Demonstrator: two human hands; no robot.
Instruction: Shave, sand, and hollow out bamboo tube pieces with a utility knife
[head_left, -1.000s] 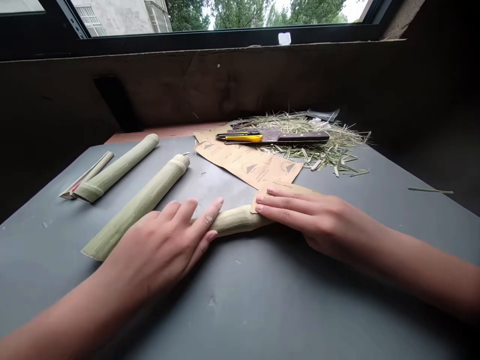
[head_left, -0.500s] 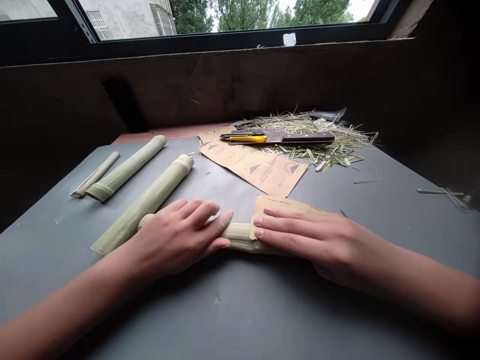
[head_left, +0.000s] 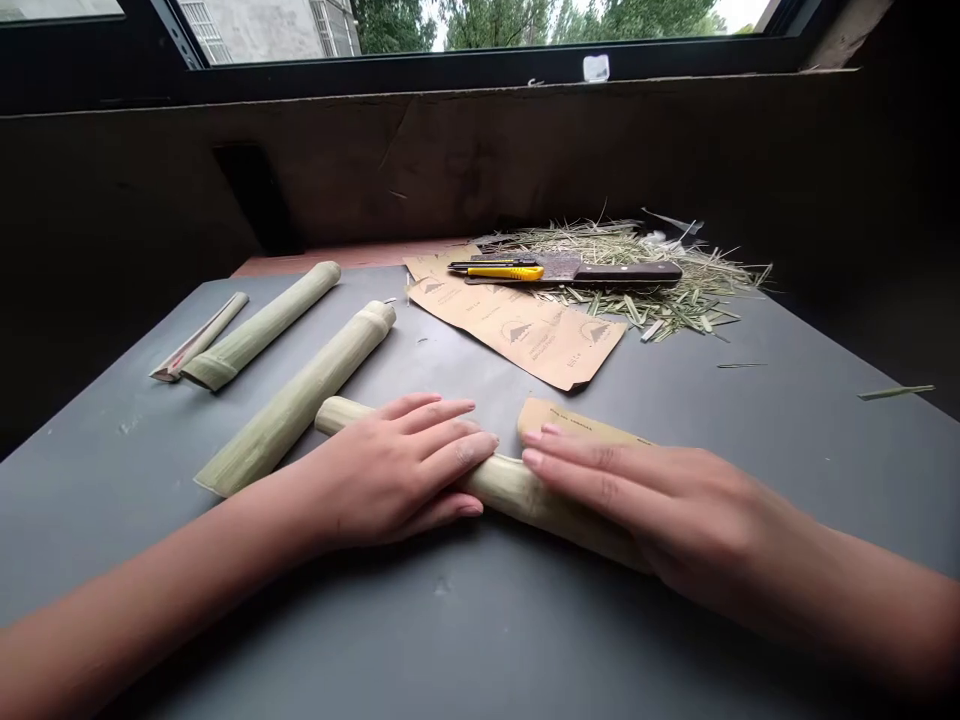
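A pale green bamboo piece (head_left: 517, 490) lies at a slant on the grey table, its left end nearest the other bamboo. My left hand (head_left: 409, 465) is wrapped over its left part, thumb on the near side. Under the fingers of my right hand (head_left: 652, 500) is a small tan sandpaper piece (head_left: 577, 422), pressed against the bamboo's right part; the fingers lie nearly straight and close together. My right palm hides the bamboo's right end.
Three other bamboo pieces lie at the left, the longest one (head_left: 300, 400) nearest. A larger sandpaper sheet (head_left: 525, 325) lies behind my hands. On it and on a pile of shavings (head_left: 697, 300) rest a yellow cutter (head_left: 502, 272) and a cleaver (head_left: 630, 273).
The bamboo under my hands has turned, its right end now nearer me, and more of its left end shows. My left hand has shifted right. The view has moved slightly.
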